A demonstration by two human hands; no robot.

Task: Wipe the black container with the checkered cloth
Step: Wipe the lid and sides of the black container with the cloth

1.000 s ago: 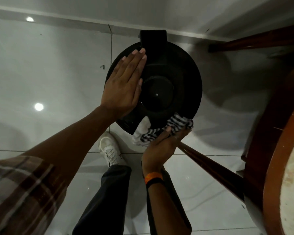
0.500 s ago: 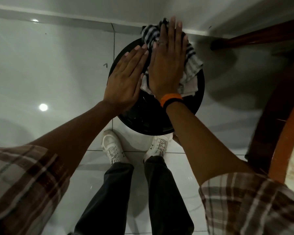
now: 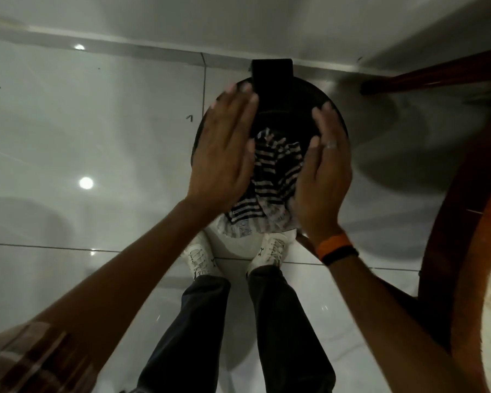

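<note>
The round black container [image 3: 287, 112] stands on the tiled floor in front of my feet, with a black block on its far rim. The black-and-white checkered cloth [image 3: 272, 177] lies crumpled on the lid's middle and hangs over the near edge. My left hand [image 3: 224, 154] lies flat on the left side of the lid, fingers straight, holding nothing. My right hand [image 3: 323, 177] lies flat on the right side; its thumb side and heel touch the cloth's right edge, and the fingers do not grip it. An orange and black band is on that wrist.
A round wooden table [image 3: 462, 222] curves along the right edge, one dark leg [image 3: 437, 75] slanting at the upper right and another passing under my right wrist. The wall meets the glossy white tiles just behind the container. My white shoes [image 3: 201, 259] stand close to the container.
My right hand swept the cloth from the lid's near edge to its far side, then back to the middle. It now lies beside the cloth on the right. My left hand stayed on the lid.
</note>
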